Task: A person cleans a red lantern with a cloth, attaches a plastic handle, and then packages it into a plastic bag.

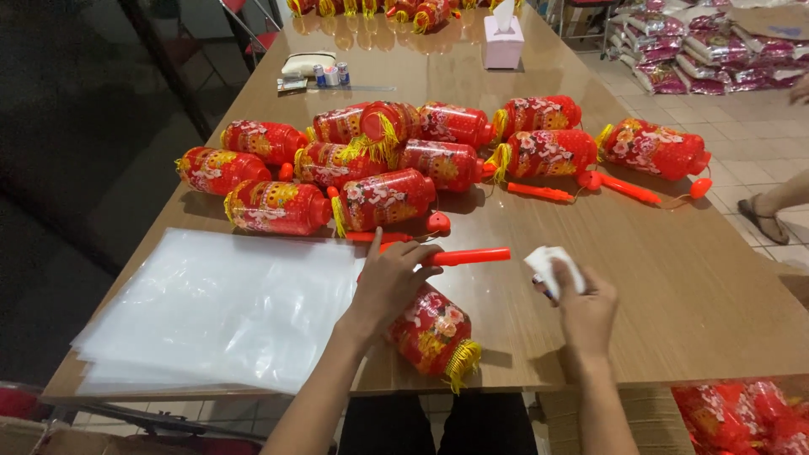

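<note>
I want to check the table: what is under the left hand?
Under the left hand lies a red lantern with yellow tassel on the wooden table. Its upper end is covered.
</note>
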